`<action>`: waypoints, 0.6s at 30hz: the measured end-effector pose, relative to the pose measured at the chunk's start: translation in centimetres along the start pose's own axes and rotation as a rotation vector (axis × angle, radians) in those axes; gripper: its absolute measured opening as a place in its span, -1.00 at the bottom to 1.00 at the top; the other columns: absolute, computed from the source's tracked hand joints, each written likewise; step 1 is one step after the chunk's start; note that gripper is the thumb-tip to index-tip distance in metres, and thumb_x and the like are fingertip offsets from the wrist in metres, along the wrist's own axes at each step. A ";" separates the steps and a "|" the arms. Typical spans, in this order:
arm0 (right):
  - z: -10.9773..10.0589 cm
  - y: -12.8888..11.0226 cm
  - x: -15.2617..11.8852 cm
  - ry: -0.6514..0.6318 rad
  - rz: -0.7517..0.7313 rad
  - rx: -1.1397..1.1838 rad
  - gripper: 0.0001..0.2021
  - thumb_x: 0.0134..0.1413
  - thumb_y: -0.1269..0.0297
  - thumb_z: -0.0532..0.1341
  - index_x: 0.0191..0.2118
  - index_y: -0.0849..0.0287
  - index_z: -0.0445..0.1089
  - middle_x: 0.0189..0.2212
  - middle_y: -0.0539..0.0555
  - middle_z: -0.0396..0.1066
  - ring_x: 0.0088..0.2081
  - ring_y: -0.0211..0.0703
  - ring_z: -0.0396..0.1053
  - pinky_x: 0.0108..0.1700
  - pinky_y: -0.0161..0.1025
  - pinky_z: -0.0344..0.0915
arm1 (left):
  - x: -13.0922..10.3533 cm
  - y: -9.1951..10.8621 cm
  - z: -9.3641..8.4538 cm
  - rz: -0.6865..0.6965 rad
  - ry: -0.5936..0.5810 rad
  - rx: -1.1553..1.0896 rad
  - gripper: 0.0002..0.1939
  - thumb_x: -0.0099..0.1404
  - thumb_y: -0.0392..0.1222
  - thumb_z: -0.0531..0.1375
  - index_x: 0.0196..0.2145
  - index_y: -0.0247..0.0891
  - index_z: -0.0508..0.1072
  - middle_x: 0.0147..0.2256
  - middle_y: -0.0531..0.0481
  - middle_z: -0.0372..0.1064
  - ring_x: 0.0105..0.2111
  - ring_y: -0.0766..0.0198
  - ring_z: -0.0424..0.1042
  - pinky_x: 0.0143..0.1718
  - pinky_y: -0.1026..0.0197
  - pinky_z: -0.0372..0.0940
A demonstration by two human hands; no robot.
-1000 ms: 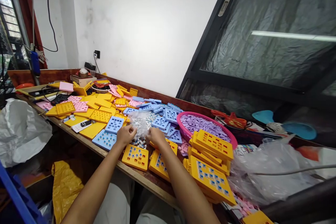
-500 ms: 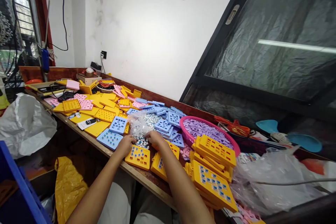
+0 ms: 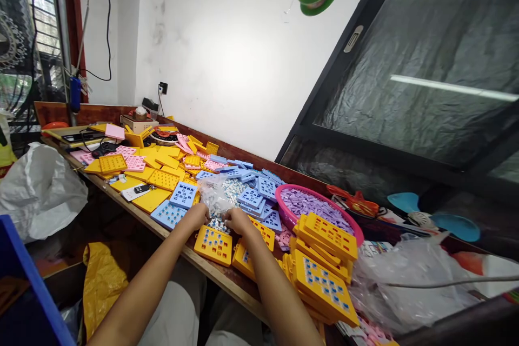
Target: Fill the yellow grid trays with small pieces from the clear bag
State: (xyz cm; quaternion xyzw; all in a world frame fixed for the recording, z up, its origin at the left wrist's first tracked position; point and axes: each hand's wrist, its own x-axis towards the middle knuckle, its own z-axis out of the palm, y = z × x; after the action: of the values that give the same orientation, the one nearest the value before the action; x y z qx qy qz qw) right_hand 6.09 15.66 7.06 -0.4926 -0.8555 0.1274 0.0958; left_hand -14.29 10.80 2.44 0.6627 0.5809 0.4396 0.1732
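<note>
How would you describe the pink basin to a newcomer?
On the table, find the stacked yellow plates. Just behind them sits the basin, holding small purple pieces; unlike the flat blue plates beside it, it is round with a pink rim.

L hand [image 3: 198,215] & R hand [image 3: 237,220] at sm. wht/blu parts [image 3: 219,223]; clr bag [image 3: 211,188] just beyond, yel. board [image 3: 213,246] nearer.

We can read no text, label, brand, number or sign. On the printed sheet [image 3: 376,248] beside the pink basket [image 3: 358,234], we see markings too small and blurred to make out.
</note>
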 end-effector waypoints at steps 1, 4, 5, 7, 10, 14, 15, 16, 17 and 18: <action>-0.3 -0.1 -0.6 0.027 -0.011 0.019 -0.92 -0.11 0.43 0.33 -0.43 0.14 0.57 -0.43 0.04 0.54 -0.31 -0.11 0.46 -0.23 -0.30 0.28 | -0.8 0.3 -0.5 0.012 -0.007 -0.009 -0.96 0.09 -0.28 0.35 -0.49 -0.24 0.58 -0.45 -0.09 0.50 -0.39 0.10 0.52 -0.26 0.15 0.38; -0.7 -0.5 -2.9 0.099 -0.057 0.102 -0.86 0.08 0.33 0.27 -0.26 0.15 0.59 -0.29 0.10 0.58 -0.23 -0.08 0.49 -0.16 -0.26 0.33 | -4.0 1.4 -1.9 0.069 0.010 -0.090 -0.84 0.30 -0.20 0.23 -0.21 -0.20 0.61 -0.20 -0.13 0.55 -0.17 0.10 0.52 -0.08 0.14 0.38; -0.6 -0.6 -3.8 0.118 -0.074 0.145 -0.82 0.14 0.28 0.24 -0.20 0.15 0.58 -0.24 0.11 0.59 -0.20 -0.07 0.50 -0.14 -0.24 0.35 | -5.3 1.7 -2.2 0.087 0.031 -0.144 -0.80 0.36 -0.15 0.19 -0.18 -0.18 0.60 -0.17 -0.12 0.54 -0.13 0.11 0.51 -0.05 0.14 0.37; -0.1 -1.0 -5.9 0.147 -0.113 0.321 -0.75 0.20 0.16 0.22 -0.11 0.14 0.56 -0.19 0.12 0.58 -0.17 -0.05 0.51 -0.13 -0.20 0.40 | -7.6 2.3 -2.3 0.079 0.081 -0.245 -0.77 0.40 -0.05 0.15 -0.21 -0.15 0.59 -0.19 -0.09 0.54 -0.13 0.12 0.50 -0.04 0.14 0.37; 1.2 -1.7 -9.0 0.181 -0.133 0.744 -0.68 0.09 0.02 0.34 -0.14 0.13 0.54 -0.24 0.12 0.58 -0.22 -0.02 0.53 -0.16 -0.14 0.45 | -10.1 2.4 -1.6 0.000 0.106 -0.375 -0.75 0.36 0.04 0.20 -0.25 -0.17 0.54 -0.25 -0.05 0.53 -0.22 0.15 0.49 -0.14 0.17 0.38; 2.1 -2.6 -11.6 0.214 -0.092 1.000 -0.65 -0.05 0.00 0.46 -0.21 0.12 0.53 -0.31 0.10 0.57 -0.27 -0.04 0.53 -0.18 -0.13 0.47 | -11.3 1.6 -0.2 -0.071 0.077 -0.526 -0.70 0.24 0.06 0.32 -0.23 -0.21 0.50 -0.28 -0.02 0.50 -0.28 0.19 0.48 -0.23 0.20 0.40; 2.1 -2.8 -11.9 0.225 -0.088 0.996 -0.65 -0.06 0.01 0.47 -0.22 0.13 0.54 -0.32 0.11 0.57 -0.28 -0.04 0.53 -0.18 -0.13 0.47 | -11.4 1.4 0.1 -0.076 0.074 -0.542 -0.69 0.22 0.06 0.34 -0.22 -0.22 0.50 -0.27 -0.03 0.51 -0.27 0.19 0.48 -0.21 0.19 0.41; 2.1 -2.9 -12.1 0.238 -0.086 0.975 -0.65 -0.07 0.01 0.47 -0.23 0.13 0.54 -0.32 0.11 0.57 -0.28 -0.04 0.53 -0.19 -0.13 0.47 | -11.4 1.2 0.3 -0.075 0.068 -0.553 -0.67 0.22 0.06 0.34 -0.19 -0.22 0.50 -0.24 -0.04 0.51 -0.24 0.18 0.50 -0.18 0.17 0.43; 2.1 -3.0 -12.2 0.252 -0.087 0.943 -0.65 -0.08 0.01 0.48 -0.24 0.13 0.55 -0.33 0.11 0.57 -0.29 -0.04 0.52 -0.20 -0.14 0.47 | -11.5 1.0 0.4 -0.071 0.061 -0.562 -0.66 0.23 0.06 0.34 -0.15 -0.22 0.51 -0.21 -0.06 0.52 -0.20 0.16 0.51 -0.14 0.15 0.44; 2.0 -3.1 -12.3 0.266 -0.087 0.909 -0.65 -0.08 0.01 0.48 -0.25 0.14 0.55 -0.35 0.11 0.56 -0.30 -0.04 0.52 -0.21 -0.14 0.46 | -11.5 0.9 0.5 -0.065 0.050 -0.569 -0.64 0.25 0.06 0.33 -0.10 -0.21 0.51 -0.18 -0.07 0.53 -0.16 0.15 0.51 -0.09 0.13 0.44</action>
State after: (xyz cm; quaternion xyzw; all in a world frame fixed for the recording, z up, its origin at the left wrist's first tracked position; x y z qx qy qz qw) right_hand 9.08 3.24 5.67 -0.3763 -0.7133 0.4205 0.4156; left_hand -12.63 0.07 -1.58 0.5574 0.4594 0.5954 0.3518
